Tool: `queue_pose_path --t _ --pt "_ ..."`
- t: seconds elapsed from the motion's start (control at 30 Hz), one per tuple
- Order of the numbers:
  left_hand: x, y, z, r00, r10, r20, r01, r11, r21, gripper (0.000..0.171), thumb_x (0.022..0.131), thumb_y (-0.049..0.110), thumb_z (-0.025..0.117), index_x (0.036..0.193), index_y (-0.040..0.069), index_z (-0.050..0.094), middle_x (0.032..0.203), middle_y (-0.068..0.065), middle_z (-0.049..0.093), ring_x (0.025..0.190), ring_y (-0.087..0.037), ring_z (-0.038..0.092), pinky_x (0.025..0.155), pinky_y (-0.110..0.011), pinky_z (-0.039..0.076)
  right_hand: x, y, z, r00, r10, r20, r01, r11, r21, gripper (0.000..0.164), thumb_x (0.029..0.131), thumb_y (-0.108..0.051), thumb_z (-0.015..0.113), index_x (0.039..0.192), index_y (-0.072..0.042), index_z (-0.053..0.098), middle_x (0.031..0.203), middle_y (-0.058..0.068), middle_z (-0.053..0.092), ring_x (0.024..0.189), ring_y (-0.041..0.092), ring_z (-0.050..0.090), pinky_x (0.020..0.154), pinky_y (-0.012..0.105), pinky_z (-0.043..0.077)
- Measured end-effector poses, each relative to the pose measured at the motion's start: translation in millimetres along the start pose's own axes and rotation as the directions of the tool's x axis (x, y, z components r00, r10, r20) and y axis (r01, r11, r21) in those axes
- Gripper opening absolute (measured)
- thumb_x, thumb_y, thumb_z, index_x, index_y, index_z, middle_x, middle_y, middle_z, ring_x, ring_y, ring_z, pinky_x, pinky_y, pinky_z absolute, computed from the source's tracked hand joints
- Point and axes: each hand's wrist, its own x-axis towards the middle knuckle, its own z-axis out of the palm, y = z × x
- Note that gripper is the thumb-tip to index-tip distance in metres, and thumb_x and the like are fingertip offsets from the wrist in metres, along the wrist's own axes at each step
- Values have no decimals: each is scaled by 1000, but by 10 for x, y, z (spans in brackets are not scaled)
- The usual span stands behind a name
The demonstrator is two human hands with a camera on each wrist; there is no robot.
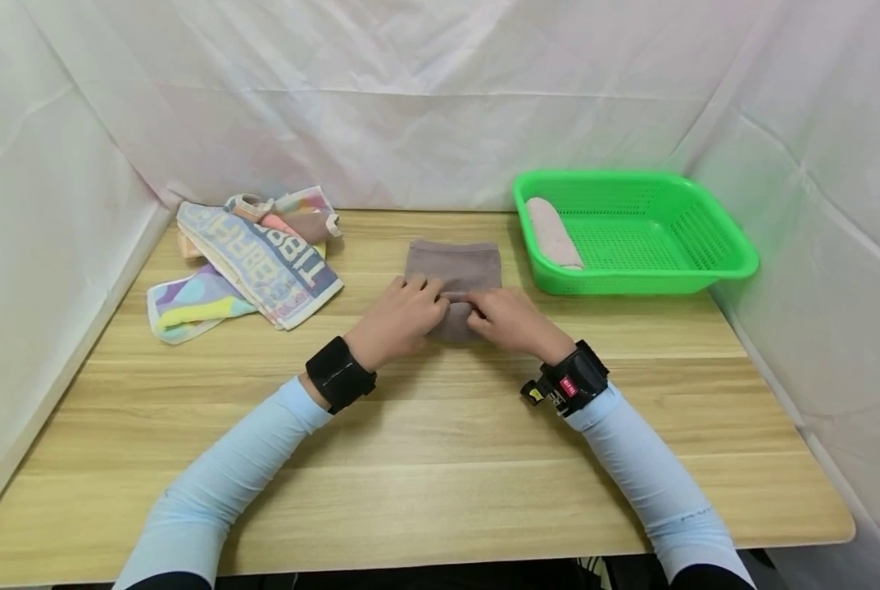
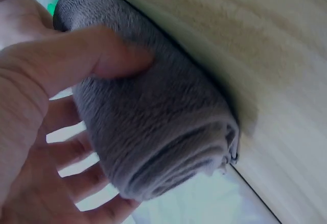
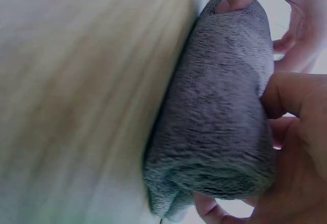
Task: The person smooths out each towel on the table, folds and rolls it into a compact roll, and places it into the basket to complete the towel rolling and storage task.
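Note:
A grey-mauve towel (image 1: 453, 262) lies on the table in front of me, part of it flat and its near part rolled up. The left hand (image 1: 398, 319) grips the left end of the roll, its thumb across the near side and its fingers round the far side in the left wrist view. Spiral layers show at that end of the towel (image 2: 158, 101). At the right end, the right hand (image 1: 519, 323) holds the roll between thumb and fingers. The right wrist view shows the plush outer face of the towel (image 3: 219, 91).
To the right stands a green plastic basket (image 1: 646, 283) with a pale pinkish rolled towel (image 1: 553, 233) along its left side. A heap of patterned towels (image 1: 263, 262) lies at the back left. White curtains (image 1: 410, 98) enclose the wooden table (image 1: 440, 459) on its back and sides.

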Motion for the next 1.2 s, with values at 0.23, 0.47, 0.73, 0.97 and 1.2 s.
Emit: queue_pose_path --t 0.23,0.47,0.73,0.97,1.2 --pt "27 -10 -1 1000 -3 11 4 995 -101 20 87 6 69 106 5 65 89 -8 68 81 -27 67 70 -41 51 -50 -25 -51 999 35 -6 -34 997 73 32 97 -16 59 128 -10 59 108 7 69 90 23 64 78 39 54" --pt "31 -95 -12 996 -23 85 39 980 -196 21 96 13 62 115 7 52 90 -8 66 83 -31 68 70 -45 53 -125 -134 -144 976 -131 -173 105 983 -149 37 84 -22 82 118 -11 72 115 7 67 96 26 65 79 42 56" --pt "52 -179 28 978 -23 208 91 942 -323 29 107 20 46 128 2 55 113 -17 68 107 -35 68 91 -49 55 -116 -176 -69 985 -137 -109 101 954 -282 62 70 -32 95 123 -10 72 117 7 67 103 29 64 83 46 56" --pt "79 -224 30 954 -48 296 183 874 -450 42 107 26 43 141 3 52 133 -18 64 124 -33 63 106 -48 50 -82 -153 -49 985 -129 -113 99 967 -236 54 74 -20 88 124 -9 73 120 6 73 101 29 72 84 45 58" --pt "29 -215 -42 961 -23 275 153 874 -461 73 88 24 75 153 12 44 127 -16 61 114 -31 62 98 -48 53 -57 -76 -52 992 -98 -76 90 990 -106 48 83 -18 75 131 -13 71 123 5 74 103 26 72 84 45 58"
